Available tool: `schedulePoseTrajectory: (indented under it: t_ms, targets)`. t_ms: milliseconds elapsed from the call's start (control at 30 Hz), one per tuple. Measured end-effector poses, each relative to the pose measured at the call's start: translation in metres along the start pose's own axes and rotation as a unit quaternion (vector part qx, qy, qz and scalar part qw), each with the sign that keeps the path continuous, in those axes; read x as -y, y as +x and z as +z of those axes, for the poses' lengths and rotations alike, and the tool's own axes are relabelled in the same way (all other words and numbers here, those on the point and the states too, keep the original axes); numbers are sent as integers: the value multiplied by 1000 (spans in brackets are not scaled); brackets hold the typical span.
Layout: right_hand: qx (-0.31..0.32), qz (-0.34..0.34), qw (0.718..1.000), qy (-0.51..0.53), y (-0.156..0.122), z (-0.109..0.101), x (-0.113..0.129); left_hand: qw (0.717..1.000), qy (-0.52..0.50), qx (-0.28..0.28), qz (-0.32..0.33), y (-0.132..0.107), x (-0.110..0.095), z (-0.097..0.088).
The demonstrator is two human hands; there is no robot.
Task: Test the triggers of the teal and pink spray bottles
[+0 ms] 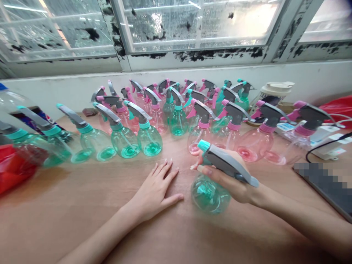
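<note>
My right hand (233,181) is closed around the neck of a teal spray bottle (210,194) with a grey trigger head, held tilted just above the wooden table (82,220). My left hand (156,190) lies flat on the table with its fingers spread, holding nothing, just left of that bottle. Behind both hands stand several teal spray bottles (148,137) on the left and several pink spray bottles (255,143) on the right, in rows up to the wall.
A red bag (13,167) lies at the left edge, with a large clear bottle (11,106) behind it. A white power strip (327,141) with a black cable, a red bag (339,106) and a white-lidded cup (275,91) sit at the right. Windows run along the back.
</note>
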State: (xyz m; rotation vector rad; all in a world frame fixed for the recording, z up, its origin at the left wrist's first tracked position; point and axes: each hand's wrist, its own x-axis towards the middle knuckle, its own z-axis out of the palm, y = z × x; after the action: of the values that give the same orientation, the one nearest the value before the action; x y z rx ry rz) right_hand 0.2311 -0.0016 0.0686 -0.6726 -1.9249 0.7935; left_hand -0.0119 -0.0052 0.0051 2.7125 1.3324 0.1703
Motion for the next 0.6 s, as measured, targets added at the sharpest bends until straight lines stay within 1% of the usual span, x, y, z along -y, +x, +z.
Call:
schedulePoseTrajectory:
  t_ms: [167, 300, 400, 600]
  targets:
    - [-7, -1, 1000, -21, 2, -1, 0, 1000, -6, -10, 5, 0, 1, 1]
    - [9, 11, 1000, 9, 4, -2, 1, 1000, -3, -9, 7, 0, 2, 2]
    - [8, 22, 999, 29, 2, -1, 1, 1000, 5, -6, 5, 0, 1, 2]
    - [-4, -3, 1000, 28, -1, 0, 1, 1000, 4, -10, 8, 0, 1, 1]
